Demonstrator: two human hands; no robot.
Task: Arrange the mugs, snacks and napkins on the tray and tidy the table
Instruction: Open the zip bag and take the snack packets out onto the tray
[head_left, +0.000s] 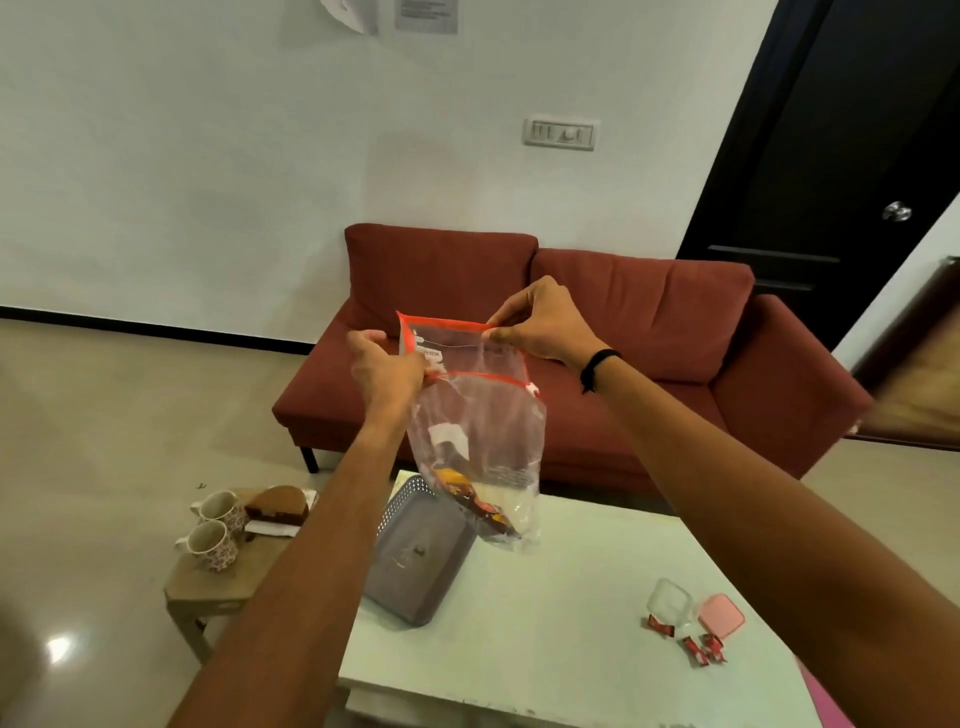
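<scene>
Clear glossy plastic bag (475, 431)

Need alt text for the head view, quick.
Both hands, left hand and right hand, hold a clear zip bag of snacks open above a grey tray on the white table; two floral mugs sit on a side stool.

No writing can be read: print on the clear zip bag (470, 410), the wall notice (426, 15) and the red wrappers (698, 647) is blurred.
</scene>
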